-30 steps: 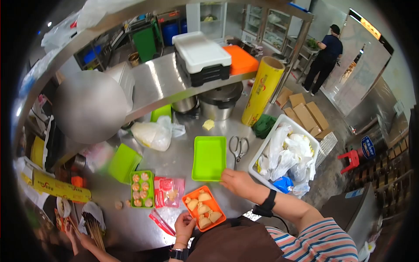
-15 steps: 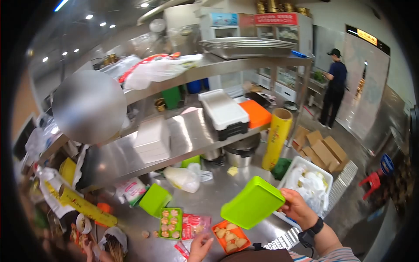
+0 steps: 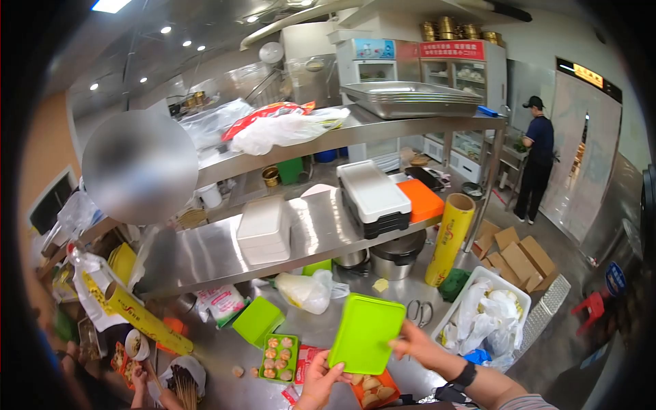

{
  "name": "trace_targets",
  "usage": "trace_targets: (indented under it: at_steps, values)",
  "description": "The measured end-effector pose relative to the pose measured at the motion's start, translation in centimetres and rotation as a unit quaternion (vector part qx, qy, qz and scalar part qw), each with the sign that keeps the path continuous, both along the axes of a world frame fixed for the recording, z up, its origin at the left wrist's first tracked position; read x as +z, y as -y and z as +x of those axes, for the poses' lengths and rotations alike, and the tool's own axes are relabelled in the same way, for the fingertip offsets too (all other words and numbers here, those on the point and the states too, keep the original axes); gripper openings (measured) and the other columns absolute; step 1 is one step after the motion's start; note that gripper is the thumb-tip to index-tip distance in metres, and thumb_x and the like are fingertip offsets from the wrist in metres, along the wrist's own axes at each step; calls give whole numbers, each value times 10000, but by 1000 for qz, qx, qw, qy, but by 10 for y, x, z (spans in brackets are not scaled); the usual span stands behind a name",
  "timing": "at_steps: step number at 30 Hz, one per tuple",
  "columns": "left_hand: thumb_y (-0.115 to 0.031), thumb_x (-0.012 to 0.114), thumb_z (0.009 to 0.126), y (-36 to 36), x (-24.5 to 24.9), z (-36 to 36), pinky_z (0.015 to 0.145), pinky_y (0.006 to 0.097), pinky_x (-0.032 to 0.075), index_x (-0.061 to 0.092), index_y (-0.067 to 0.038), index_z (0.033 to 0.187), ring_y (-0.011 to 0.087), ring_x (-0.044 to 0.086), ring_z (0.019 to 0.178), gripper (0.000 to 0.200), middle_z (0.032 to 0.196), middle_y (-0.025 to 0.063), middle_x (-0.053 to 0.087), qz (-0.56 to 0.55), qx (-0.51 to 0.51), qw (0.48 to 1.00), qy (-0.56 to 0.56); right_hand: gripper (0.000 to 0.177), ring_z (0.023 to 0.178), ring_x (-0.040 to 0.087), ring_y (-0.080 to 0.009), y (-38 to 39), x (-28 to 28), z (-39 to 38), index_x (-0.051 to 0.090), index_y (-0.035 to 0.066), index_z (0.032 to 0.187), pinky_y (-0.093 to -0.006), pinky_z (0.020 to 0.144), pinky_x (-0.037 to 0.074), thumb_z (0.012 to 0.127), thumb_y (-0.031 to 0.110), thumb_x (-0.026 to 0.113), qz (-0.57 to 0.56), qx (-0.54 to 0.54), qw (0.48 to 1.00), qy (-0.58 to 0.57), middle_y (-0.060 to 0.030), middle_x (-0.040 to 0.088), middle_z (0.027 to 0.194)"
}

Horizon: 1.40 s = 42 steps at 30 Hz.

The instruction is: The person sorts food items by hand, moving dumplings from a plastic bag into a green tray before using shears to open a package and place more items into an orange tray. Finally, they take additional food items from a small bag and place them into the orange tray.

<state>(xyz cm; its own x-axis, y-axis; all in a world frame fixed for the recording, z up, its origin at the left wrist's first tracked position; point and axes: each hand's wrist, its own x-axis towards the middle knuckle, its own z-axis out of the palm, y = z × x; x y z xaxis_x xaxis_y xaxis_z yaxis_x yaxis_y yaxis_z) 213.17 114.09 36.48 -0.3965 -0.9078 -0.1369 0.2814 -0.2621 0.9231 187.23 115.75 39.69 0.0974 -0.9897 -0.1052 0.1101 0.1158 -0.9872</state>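
A bright green rectangular plastic lid (image 3: pixel 369 331) is held up over the steel counter, its broad face toward me. My left hand (image 3: pixel 321 383) pinches its lower left corner. The fingers of my right hand (image 3: pixel 422 347), a little blurred, are closed at its right edge. Partly hidden beneath the lid is an orange box (image 3: pixel 387 394) with pale dumpling-like pieces (image 3: pixel 371 389). Left of my left hand, a green box (image 3: pixel 280 357) contains several round pinkish-brown pieces. A red and white packet (image 3: pixel 307 362) lies between the two boxes.
Scissors (image 3: pixel 419 313) lie right of the lid, near a white bin (image 3: pixel 471 280) of plastic bags. Behind, a steel shelf (image 3: pixel 311 225) crosses the counter, with a yellow roll (image 3: pixel 451 239) upright at its end. Another person's hands (image 3: pixel 140 379) work at lower left; one person (image 3: pixel 538 157) stands far right.
My right hand has brought the green lid left and turned it more upright. My left hand has come up from the counter and taken its lower left corner. The view has shifted slightly.
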Motion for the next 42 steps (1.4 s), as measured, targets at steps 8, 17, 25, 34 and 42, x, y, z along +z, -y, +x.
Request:
trace_targets:
  at_steps: [8,17,25,34,42]
  values:
    - [-90,540,972,2,-15,-11,701,337,588,432,-46,1260,212,678,800,311,1023,121,659,18,105,984,-143,502,721,604,-127,8,-18,50,395,18,1377,-253,639,514,962,188,621,-7,32,995,93,-86,596,1090]
    - [-109,608,949,-41,-37,46,857,293,517,566,-55,1243,184,585,1068,303,1266,108,543,81,176,980,-44,422,587,534,-98,121,67,42,465,59,1329,-255,552,467,977,256,586,-103,-84,989,58,-49,608,870]
    - [-115,595,948,-100,-105,110,662,253,518,580,-20,1163,124,628,795,235,1022,76,673,189,279,942,3,171,525,450,-98,244,74,50,560,80,1093,-322,576,523,982,210,551,-83,-223,951,195,-9,515,738]
    - [-72,611,926,-113,-126,130,701,240,497,582,-26,1143,99,621,802,224,995,36,673,165,307,930,119,216,807,553,-188,305,58,58,515,43,1149,-341,726,555,961,141,555,-5,-232,962,146,-77,532,999]
    - [24,691,808,-78,-120,118,696,239,514,619,-70,1132,124,610,838,345,1033,51,638,-4,251,916,312,508,1016,616,-217,220,55,63,375,25,1417,-343,793,544,935,89,525,-104,-153,981,61,-135,519,1241]
